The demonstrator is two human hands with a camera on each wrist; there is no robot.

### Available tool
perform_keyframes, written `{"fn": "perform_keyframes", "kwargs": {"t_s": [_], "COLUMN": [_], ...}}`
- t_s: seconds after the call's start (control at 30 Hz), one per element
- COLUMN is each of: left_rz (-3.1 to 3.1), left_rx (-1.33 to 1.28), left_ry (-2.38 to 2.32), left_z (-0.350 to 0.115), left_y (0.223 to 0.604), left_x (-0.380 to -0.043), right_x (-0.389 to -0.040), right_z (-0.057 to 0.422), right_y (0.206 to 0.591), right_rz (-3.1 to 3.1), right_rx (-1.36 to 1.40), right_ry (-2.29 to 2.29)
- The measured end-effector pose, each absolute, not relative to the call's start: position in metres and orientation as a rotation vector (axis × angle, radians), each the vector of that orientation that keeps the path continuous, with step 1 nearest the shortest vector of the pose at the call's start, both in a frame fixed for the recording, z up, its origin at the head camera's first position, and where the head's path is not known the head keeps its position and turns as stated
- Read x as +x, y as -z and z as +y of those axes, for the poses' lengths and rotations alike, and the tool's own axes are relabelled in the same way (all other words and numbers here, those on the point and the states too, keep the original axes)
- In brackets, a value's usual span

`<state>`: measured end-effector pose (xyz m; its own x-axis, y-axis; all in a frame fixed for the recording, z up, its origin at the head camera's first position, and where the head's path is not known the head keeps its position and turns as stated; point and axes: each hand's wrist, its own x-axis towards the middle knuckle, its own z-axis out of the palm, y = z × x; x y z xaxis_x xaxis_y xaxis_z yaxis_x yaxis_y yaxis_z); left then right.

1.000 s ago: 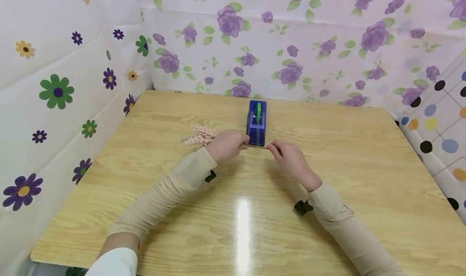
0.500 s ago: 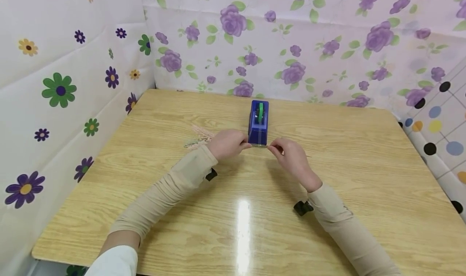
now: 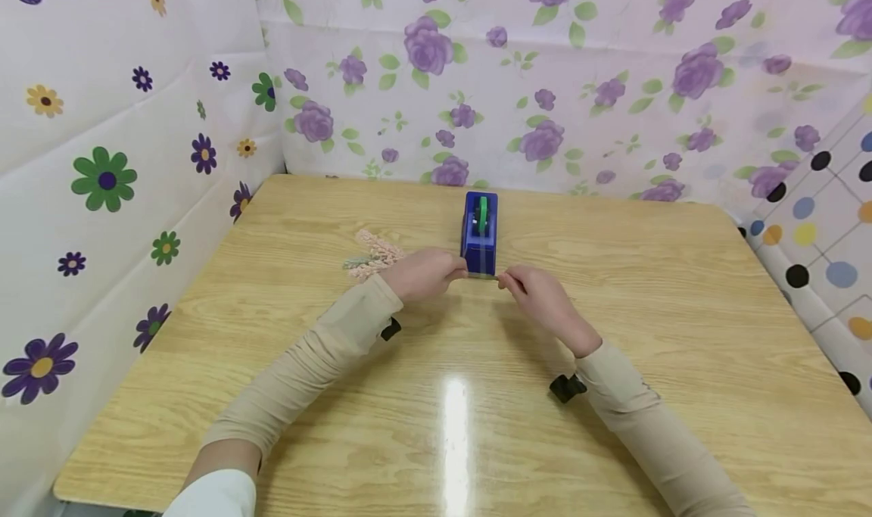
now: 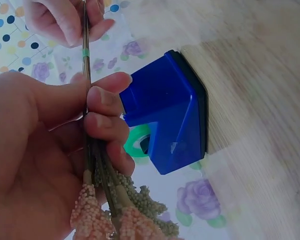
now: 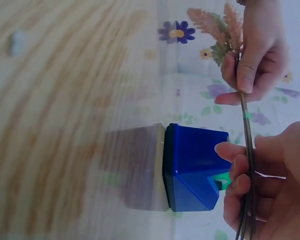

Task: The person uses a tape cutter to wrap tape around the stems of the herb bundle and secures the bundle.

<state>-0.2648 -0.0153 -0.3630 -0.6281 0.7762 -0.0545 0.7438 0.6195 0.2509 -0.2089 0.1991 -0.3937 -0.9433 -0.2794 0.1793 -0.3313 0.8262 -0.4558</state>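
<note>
A bunch of artificial flowers (image 3: 375, 256), with pink beaded heads and one grey-green sprig, lies across both hands. My left hand (image 3: 424, 273) holds the stems just below the heads, thumb and fingers curled round them. Farther down, my right hand (image 3: 541, 301) pinches the thin brown stems (image 5: 248, 135). A narrow green band (image 4: 86, 52) circles the stems between the hands. Right behind that span stands a blue tape dispenser (image 3: 481, 258) with a green-cored tape roll (image 3: 483, 214); its front edge is close to the stems in the head view.
The wood-grain table (image 3: 381, 426) reaches a floral cloth (image 3: 579, 85) at the back. A flower-print sheet (image 3: 136, 123) hangs on the left, and a dotted one (image 3: 811, 252) on the right.
The flower heads beside my left hand have turned and now lie spread differently. Both hands keep nearly the same places at the dispenser's front; the head view has shifted slightly.
</note>
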Motion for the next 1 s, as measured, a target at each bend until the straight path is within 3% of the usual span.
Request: {"fn": "perform_keyframes", "kwargs": {"t_s": [0.63, 1.0], "left_rz": [2.848, 2.884], "left_rx": [0.969, 0.992], "left_ry": [-0.326, -0.241], "left_z": [-0.004, 0.000], "left_y": [0.355, 0.351], "left_x": [-0.262, -0.262], "right_x": [-0.218, -0.220], "right_z": [0.201, 0.200], "right_y": [0.391, 0.392], "right_rz": [-2.838, -2.854], "right_rx": [0.469, 0.397], "right_ry": [-0.829, -0.824]}}
